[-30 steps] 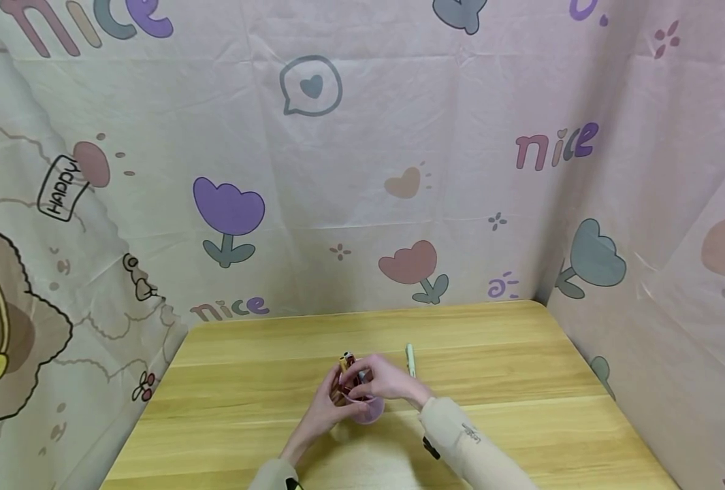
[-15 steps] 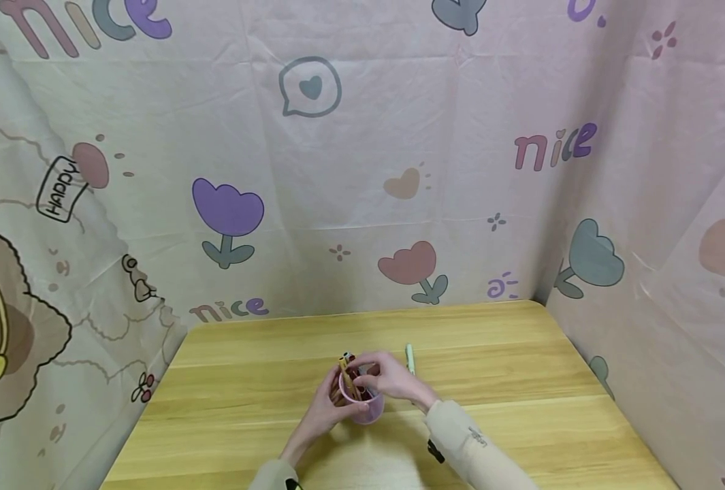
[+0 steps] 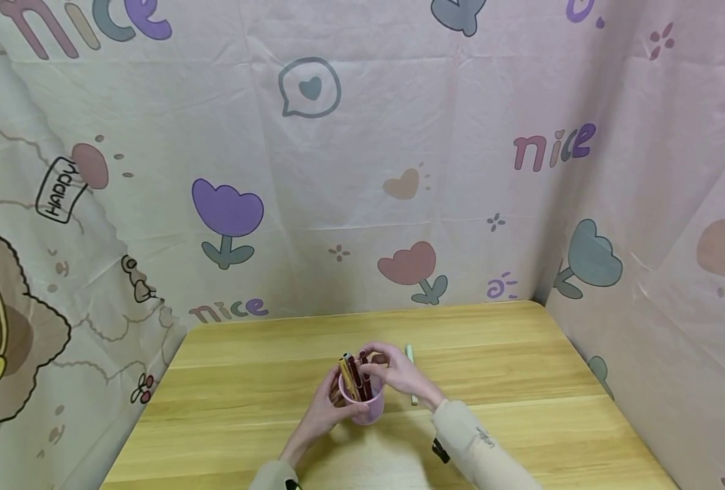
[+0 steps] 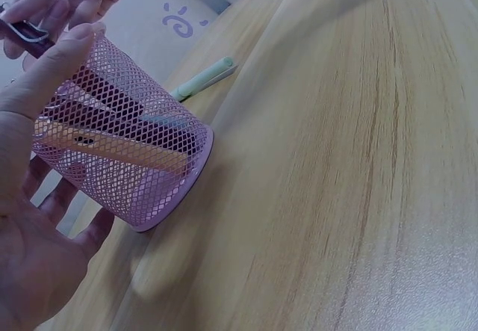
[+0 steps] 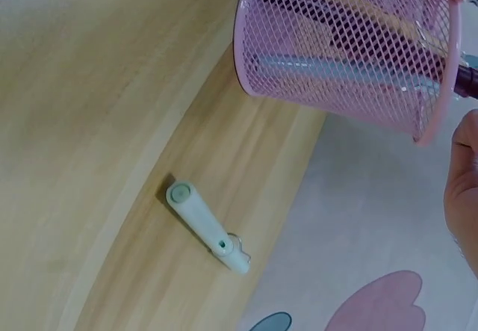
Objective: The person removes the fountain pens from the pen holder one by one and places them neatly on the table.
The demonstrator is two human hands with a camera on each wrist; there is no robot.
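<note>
A pink mesh pen holder (image 3: 371, 412) stands on the table, and my left hand (image 3: 327, 410) grips its left side with the thumb near the rim. Inside it lean several pens, among them a yellow one (image 3: 345, 373), dark red ones and a light blue one (image 5: 336, 68). Over the rim, my right hand (image 3: 397, 372) pinches the upper end of a dark red pen (image 4: 30, 38) whose lower part is inside the holder. A light green pen (image 5: 203, 220) lies on the table to the right of the holder, partly behind my right hand in the head view.
The wooden table (image 3: 233, 381) reaches back to a printed cloth (image 3: 313, 204) that hangs behind it and along both sides. Beige sleeves (image 3: 478, 442) cover both forearms.
My right hand has shifted up and to the right, from over the holder's opening to its right rim, drawing the dark red pen that way. My left hand keeps its grip on the holder.
</note>
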